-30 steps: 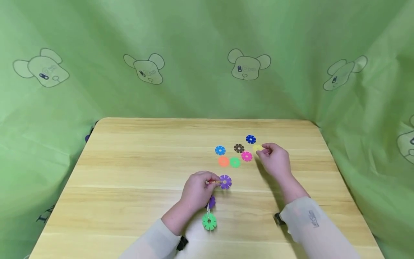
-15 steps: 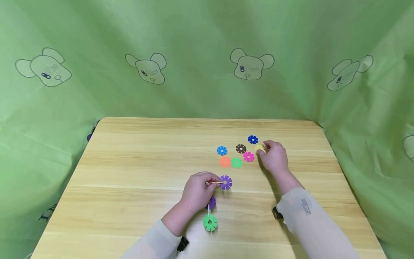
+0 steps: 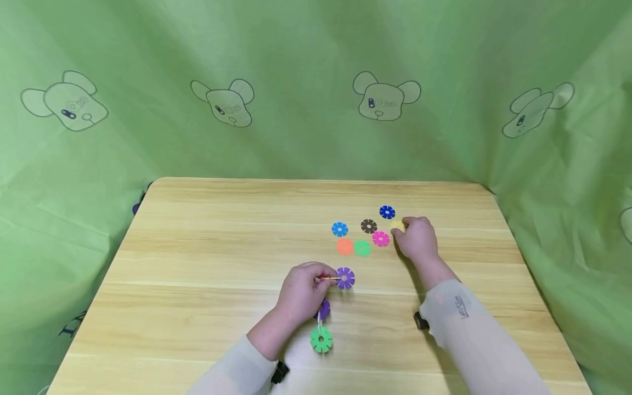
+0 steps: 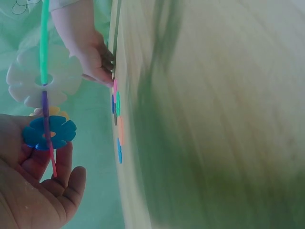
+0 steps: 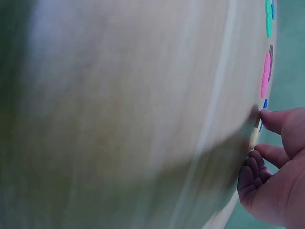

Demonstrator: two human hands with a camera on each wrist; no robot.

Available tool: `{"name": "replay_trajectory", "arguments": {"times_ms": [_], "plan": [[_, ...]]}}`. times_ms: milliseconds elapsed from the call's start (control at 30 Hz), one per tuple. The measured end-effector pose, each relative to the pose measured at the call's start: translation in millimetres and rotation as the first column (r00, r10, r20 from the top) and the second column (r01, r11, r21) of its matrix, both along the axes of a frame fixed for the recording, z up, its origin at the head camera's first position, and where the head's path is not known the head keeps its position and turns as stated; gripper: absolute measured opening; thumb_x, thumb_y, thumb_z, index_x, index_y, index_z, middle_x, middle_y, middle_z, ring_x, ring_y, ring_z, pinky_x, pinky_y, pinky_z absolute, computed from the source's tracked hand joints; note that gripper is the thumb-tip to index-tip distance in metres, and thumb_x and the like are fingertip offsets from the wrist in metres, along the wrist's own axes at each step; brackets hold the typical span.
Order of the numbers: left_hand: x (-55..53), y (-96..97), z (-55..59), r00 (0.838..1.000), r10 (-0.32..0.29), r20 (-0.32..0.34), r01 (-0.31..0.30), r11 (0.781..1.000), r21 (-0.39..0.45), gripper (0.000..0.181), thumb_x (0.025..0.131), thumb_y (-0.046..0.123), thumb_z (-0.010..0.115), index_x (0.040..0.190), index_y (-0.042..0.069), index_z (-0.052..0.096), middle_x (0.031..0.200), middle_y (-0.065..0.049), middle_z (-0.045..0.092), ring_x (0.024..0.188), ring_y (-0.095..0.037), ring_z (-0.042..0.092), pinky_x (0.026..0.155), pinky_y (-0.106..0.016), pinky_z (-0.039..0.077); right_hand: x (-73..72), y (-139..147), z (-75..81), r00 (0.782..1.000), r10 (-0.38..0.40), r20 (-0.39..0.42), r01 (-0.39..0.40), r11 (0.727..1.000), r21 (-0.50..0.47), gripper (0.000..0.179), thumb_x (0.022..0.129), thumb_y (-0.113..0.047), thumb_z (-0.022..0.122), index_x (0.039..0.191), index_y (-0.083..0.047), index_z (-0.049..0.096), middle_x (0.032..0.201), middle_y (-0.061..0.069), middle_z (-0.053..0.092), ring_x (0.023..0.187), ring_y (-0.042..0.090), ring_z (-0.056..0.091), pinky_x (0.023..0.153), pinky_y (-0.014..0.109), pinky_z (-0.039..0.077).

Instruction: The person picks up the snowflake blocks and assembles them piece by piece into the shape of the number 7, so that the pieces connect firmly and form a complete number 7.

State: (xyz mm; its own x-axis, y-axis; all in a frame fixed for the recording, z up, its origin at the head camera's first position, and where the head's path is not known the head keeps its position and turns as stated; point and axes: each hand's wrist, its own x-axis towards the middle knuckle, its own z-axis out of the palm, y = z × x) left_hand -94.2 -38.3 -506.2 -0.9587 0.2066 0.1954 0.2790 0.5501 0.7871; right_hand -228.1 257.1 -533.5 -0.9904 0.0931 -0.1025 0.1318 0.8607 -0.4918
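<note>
My left hand (image 3: 305,288) pinches a joined chain of slotted plastic snowflake discs above the table. A purple disc (image 3: 345,278) sticks out past its fingertips, and a green disc (image 3: 321,339) is at the chain's near end. From the left wrist, a blue disc (image 4: 50,132) and a white disc (image 4: 44,76) face the camera, with others edge-on; the palm hides part of the chain. Farther back, my right hand (image 3: 417,238) has thumb and finger at opposite edges of a yellow disc (image 3: 397,225) lying on the table. The right wrist view shows that disc edge-on between them.
Left of the right hand lie loose discs: dark blue (image 3: 387,212), brown (image 3: 368,226), pink (image 3: 381,238), light blue (image 3: 339,229), orange (image 3: 344,247) and light green (image 3: 362,248). Green cloth (image 3: 296,148) hangs around the wooden table (image 3: 197,307).
The right hand's fingers have drawn in closer around the yellow disc, and its forearm has shifted slightly left. The left hand and its chain hold nearly still.
</note>
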Motion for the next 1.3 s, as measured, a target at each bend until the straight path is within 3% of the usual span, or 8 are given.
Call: {"name": "replay_trajectory", "arguments": {"times_ms": [333,567,733,967,1300], "plan": [[0.6,0.1,0.4,1.0,0.001,0.022,-0.002,1.0,0.01,0.004,0.094,0.012,0.081,0.096,0.015,0.081,0.097,0.004,0.078,0.083,-0.005,0.067,0.078,-0.028,0.058,0.4,0,-0.9,1.0,-0.021,0.011,0.021,1.0,-0.001,0.054,0.103,-0.023,0.067,0.139,0.014,0.055,0.134,0.037,0.05,0.123,0.055,0.051,0.111,0.066,0.041],[1.8,-0.3,2.8,0.999,0.004,0.035,-0.005,1.0,0.018,0.004,0.095,0.012,0.081,0.097,0.015,0.08,0.099,0.003,0.078,0.085,-0.006,0.068,0.081,-0.029,0.059,5.1,2,0.1,0.998,-0.065,-0.003,0.065,0.996,-0.056,0.053,0.1,-0.022,0.073,0.137,0.01,0.054,0.136,0.033,0.058,0.123,0.053,0.056,0.109,0.064,0.044],[2.4,-0.8,4.5,0.999,0.005,0.04,-0.006,1.0,0.021,0.004,0.095,0.012,0.08,0.098,0.015,0.08,0.098,0.003,0.078,0.085,-0.007,0.068,0.08,-0.029,0.059,12.2,4,0.5,0.995,-0.093,-0.037,0.088,0.989,-0.116,0.045,0.1,-0.015,0.072,0.136,0.007,0.056,0.128,0.03,0.063,0.112,0.047,0.061,0.101,0.061,0.049],[1.3,-0.4,3.8,0.999,0.004,0.039,-0.005,1.0,0.022,0.007,0.094,0.01,0.081,0.098,0.016,0.081,0.098,0.003,0.078,0.083,-0.006,0.067,0.08,-0.029,0.058,23.9,5,1.3,0.99,-0.114,-0.086,0.094,0.974,-0.206,0.03,0.101,-0.005,0.065,0.129,0.007,0.061,0.101,0.017,0.06,0.095,0.033,0.058,0.088,0.048,0.053],[-0.5,0.1,3.2,0.999,0.002,0.04,-0.003,1.0,0.027,0.005,0.095,0.011,0.08,0.099,0.015,0.08,0.096,0.003,0.077,0.079,-0.005,0.065,0.075,-0.026,0.057,47.6,-4,13.3,0.986,-0.124,-0.107,0.09,0.956,-0.279,0.029,0.101,-0.006,0.067,0.127,0.006,0.065,0.1,0.014,0.062,0.09,0.025,0.058,0.076,0.027,0.052]]}}
